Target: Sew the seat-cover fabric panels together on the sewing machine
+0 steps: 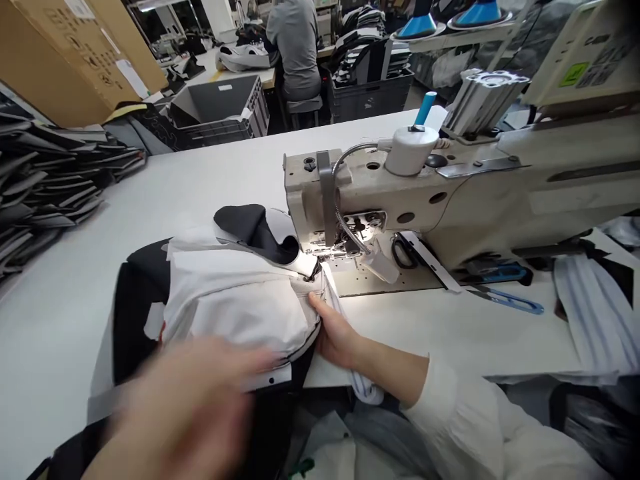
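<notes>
A black and white fabric piece (240,307) lies on the white table to the left of the sewing machine (390,193), its upper right edge close to the lit needle area. My right hand (337,333) is closed on the right edge of this fabric, thumb on top and fingers underneath. Strongly blurred by motion, my left hand (195,393) is over the lower left part of the piece; its fingers are smeared, and whether it touches the cloth cannot be made out. A striped white strip (365,387) hangs at the table edge below my right hand.
Black-handled scissors (404,252) and a blue-handled tool (515,301) lie by the machine base. Stacked dark pieces (45,180) fill the left side. Behind the table (200,180) are a cardboard box (75,53), grey crates (220,110) and a seated person (295,50).
</notes>
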{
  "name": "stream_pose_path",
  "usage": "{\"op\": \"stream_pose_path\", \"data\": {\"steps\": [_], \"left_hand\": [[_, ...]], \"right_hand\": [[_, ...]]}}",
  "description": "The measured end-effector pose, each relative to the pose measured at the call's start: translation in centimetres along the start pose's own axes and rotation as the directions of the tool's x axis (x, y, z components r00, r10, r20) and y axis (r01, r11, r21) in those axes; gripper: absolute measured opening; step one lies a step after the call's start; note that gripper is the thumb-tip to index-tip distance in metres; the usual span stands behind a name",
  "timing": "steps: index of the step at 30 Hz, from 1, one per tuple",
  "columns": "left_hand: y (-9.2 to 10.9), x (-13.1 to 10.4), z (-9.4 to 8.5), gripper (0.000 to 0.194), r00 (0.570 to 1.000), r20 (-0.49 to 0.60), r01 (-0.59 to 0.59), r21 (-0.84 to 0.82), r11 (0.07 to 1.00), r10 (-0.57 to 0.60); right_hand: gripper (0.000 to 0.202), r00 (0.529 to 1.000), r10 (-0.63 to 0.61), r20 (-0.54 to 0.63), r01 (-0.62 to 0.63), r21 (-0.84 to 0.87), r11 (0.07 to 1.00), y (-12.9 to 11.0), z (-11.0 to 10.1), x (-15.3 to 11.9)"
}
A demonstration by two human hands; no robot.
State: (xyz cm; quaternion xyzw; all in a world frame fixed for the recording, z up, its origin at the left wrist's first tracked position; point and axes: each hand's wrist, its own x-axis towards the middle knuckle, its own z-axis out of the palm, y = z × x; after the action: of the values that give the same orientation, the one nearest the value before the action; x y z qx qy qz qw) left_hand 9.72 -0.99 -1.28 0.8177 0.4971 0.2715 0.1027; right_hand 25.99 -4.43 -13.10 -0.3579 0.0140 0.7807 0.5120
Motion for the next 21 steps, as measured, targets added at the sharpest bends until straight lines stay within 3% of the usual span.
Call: {"op": "stream_pose_path", "data": {"steps": [1, 2, 3, 4, 5, 7, 8, 10, 11, 12, 13, 16, 21], "left_hand": [[1.4, -1.4, 1.1, 0.05, 0.969, 0.205, -0.141, -0.009, 0.99, 0.14], [2.6, -2.4, 2.4, 0.044, 0.884, 0.373, -0.301, -0.005, 0.954, 0.281], [3.5, -2.8, 3.8, 0.04, 0.795, 0.47, -0.438, 0.008, 0.899, 0.383], [4.2, -2.8, 5.2, 0.039, 0.733, 0.553, -0.509, 0.06, 0.859, 0.396], [4.5, -2.6, 6.5, 0.043, 0.715, 0.597, -0.536, 0.133, 0.834, 0.364], [4.4, -1.8, 8.3, 0.055, 0.752, 0.595, -0.504, 0.242, 0.829, 0.283], [4.2, -1.5, 8.8, 0.06, 0.754, 0.602, -0.494, 0.255, 0.831, 0.264], [3.5, -1.2, 9.3, 0.063, 0.738, 0.632, -0.489, 0.259, 0.833, 0.237], [3.1, -1.3, 9.4, 0.063, 0.728, 0.648, -0.487, 0.26, 0.834, 0.223], [2.8, -1.4, 9.4, 0.063, 0.719, 0.664, -0.483, 0.261, 0.836, 0.208], [2.5, -1.5, 9.5, 0.064, 0.71, 0.676, -0.478, 0.26, 0.839, 0.195], [2.3, -1.7, 9.6, 0.064, 0.694, 0.699, -0.468, 0.259, 0.845, 0.17], [2.9, -1.4, 10.6, 0.063, 0.712, 0.68, -0.5, 0.32, 0.805, 0.172]], "right_hand": [[0.041, 1.0, -0.004, 0.011, 0.004, -0.019, 1.0, 0.0, -0.2, 0.0], [0.041, 1.0, 0.009, 0.015, -0.008, -0.052, 0.999, -0.2, -0.4, -0.1], [0.04, 1.0, 0.024, 0.016, -0.022, -0.098, 0.995, -0.4, -0.6, -0.4], [0.039, 0.999, 0.031, 0.018, -0.028, -0.16, 0.987, -0.8, -0.9, -0.8], [0.037, 0.999, 0.029, 0.029, -0.021, -0.248, 0.969, -1.3, -1.3, -1.5], [0.031, 0.997, -0.027, 0.078, 0.065, -0.537, 0.841, -2.3, -2.0, -3.3], [0.027, 0.99, -0.079, 0.113, 0.136, -0.717, 0.684, -2.8, -2.4, -4.4], [0.02, 0.966, -0.188, 0.178, 0.214, -0.957, 0.194, -3.8, -3.0, -6.4], [0.019, 0.946, -0.255, 0.201, 0.195, -0.98, -0.049, -4.2, -3.2, -7.1], [0.019, 0.918, -0.331, 0.218, 0.141, -0.961, -0.239, -4.6, -3.4, -7.5], [0.021, 0.884, -0.405, 0.233, 0.074, -0.926, -0.371, -5.0, -3.5, -7.6], [0.03, 0.774, -0.552, 0.311, -0.075, -0.82, -0.567, -6.0, -4.1, -5.9], [0.03, 0.684, -0.587, 0.434, -0.099, -0.742, -0.663, -7.2, -4.8, -0.8]]}}
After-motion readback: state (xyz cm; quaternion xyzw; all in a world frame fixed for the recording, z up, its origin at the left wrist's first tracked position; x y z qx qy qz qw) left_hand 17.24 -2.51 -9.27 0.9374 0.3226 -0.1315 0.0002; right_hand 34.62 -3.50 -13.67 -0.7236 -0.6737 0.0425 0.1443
